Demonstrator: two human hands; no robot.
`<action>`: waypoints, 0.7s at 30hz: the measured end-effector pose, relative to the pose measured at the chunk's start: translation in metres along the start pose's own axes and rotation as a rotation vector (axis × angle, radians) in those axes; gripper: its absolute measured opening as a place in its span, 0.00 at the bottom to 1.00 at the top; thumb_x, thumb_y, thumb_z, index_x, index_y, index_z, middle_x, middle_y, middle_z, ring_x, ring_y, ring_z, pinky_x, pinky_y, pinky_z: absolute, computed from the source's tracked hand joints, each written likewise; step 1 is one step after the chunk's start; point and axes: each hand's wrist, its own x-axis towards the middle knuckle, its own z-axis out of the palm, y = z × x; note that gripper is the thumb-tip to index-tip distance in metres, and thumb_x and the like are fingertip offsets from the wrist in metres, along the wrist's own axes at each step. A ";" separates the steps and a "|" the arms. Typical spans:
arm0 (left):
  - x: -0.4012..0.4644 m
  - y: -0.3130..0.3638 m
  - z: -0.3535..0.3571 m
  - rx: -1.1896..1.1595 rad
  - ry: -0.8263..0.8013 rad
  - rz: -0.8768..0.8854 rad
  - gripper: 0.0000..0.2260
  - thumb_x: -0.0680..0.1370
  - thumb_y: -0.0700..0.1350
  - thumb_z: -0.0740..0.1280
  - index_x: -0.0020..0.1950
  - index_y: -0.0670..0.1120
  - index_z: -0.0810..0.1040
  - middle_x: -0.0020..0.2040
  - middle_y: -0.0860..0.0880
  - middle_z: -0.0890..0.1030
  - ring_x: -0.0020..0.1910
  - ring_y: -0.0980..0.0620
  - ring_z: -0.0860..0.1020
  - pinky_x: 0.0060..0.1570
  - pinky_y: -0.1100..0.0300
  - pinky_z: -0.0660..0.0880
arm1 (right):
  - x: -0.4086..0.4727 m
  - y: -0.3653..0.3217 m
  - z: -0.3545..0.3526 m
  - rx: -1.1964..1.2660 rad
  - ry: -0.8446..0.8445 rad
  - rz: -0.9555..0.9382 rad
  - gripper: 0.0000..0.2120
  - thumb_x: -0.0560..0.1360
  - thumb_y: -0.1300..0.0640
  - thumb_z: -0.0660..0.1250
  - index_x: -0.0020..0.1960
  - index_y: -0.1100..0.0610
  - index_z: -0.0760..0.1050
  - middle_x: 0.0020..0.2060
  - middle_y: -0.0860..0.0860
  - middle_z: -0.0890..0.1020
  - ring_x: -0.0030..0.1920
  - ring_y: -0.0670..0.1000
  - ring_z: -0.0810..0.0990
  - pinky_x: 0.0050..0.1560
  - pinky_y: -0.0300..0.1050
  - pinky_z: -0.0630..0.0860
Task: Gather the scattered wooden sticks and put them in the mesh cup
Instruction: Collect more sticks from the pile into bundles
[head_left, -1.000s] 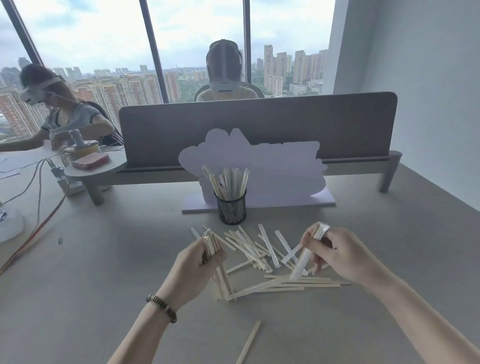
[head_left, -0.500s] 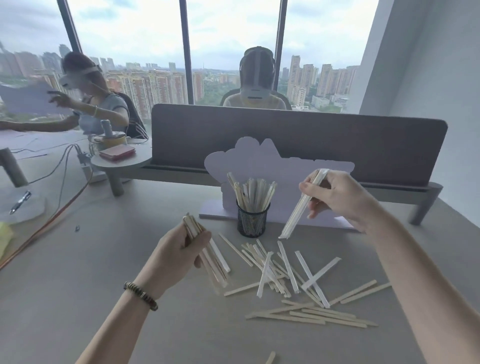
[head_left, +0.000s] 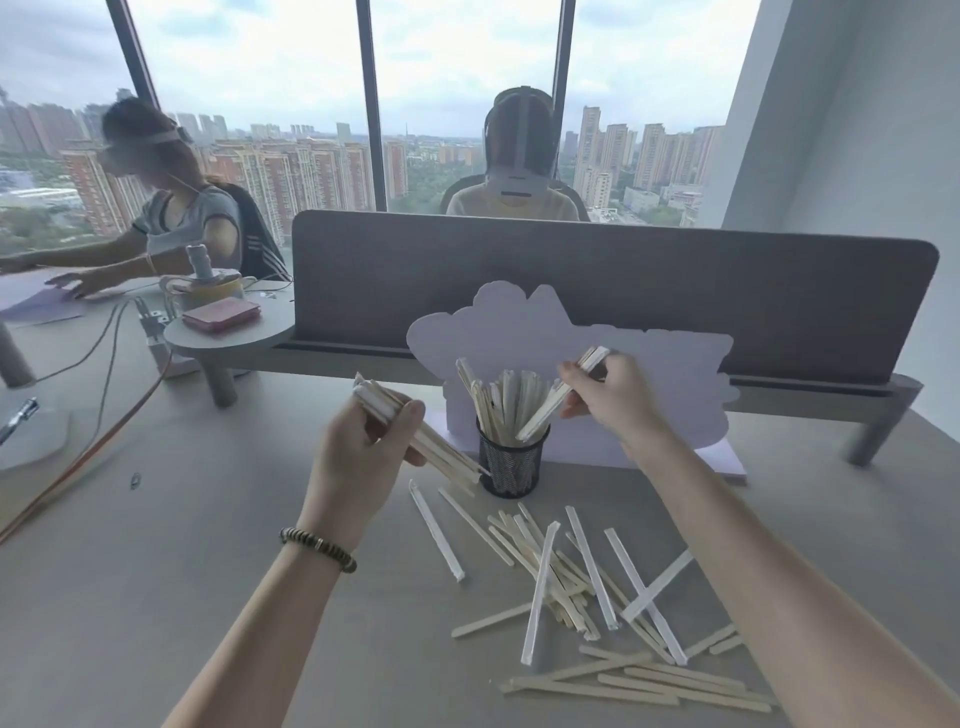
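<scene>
A black mesh cup (head_left: 511, 467) stands mid-table, holding several wooden sticks upright. My right hand (head_left: 613, 397) grips a small bundle of sticks (head_left: 545, 410) above the cup, their lower ends dipping into its mouth. My left hand (head_left: 363, 447) holds a second bundle of sticks (head_left: 415, 431), slanted down toward the cup's left side. Several loose sticks (head_left: 571, 582) lie scattered on the grey table (head_left: 156, 597) in front of the cup, some bare wood and some white-wrapped.
A lilac cloud-shaped card (head_left: 519, 338) stands behind the cup against a grey desk divider (head_left: 623, 275). A round shelf (head_left: 228, 332) with a pink case sits left, with cables (head_left: 98, 441) beside it. Two people sit beyond the divider.
My right hand has carried its bundle from the pile up and over to the cup, tips now entering it. My left hand has risen with its bundle toward the cup.
</scene>
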 end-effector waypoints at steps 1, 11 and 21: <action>0.003 0.001 0.002 -0.010 0.003 -0.007 0.06 0.79 0.43 0.68 0.48 0.40 0.79 0.35 0.45 0.82 0.29 0.55 0.82 0.42 0.53 0.79 | 0.003 0.003 0.004 0.003 0.011 0.012 0.09 0.76 0.55 0.70 0.39 0.58 0.78 0.28 0.50 0.83 0.31 0.57 0.85 0.45 0.64 0.83; 0.040 -0.009 0.031 -0.009 0.041 -0.046 0.05 0.76 0.45 0.71 0.43 0.44 0.80 0.34 0.46 0.84 0.34 0.49 0.85 0.46 0.45 0.81 | 0.008 0.030 0.033 -0.367 -0.020 -0.128 0.13 0.74 0.48 0.71 0.49 0.57 0.76 0.39 0.50 0.82 0.43 0.53 0.80 0.42 0.46 0.75; 0.060 -0.017 0.073 0.152 0.020 -0.003 0.12 0.76 0.49 0.70 0.41 0.40 0.75 0.27 0.52 0.81 0.30 0.56 0.84 0.35 0.58 0.74 | -0.002 0.046 0.028 -0.525 -0.038 -0.242 0.21 0.84 0.45 0.51 0.73 0.49 0.67 0.55 0.51 0.73 0.55 0.57 0.78 0.55 0.52 0.73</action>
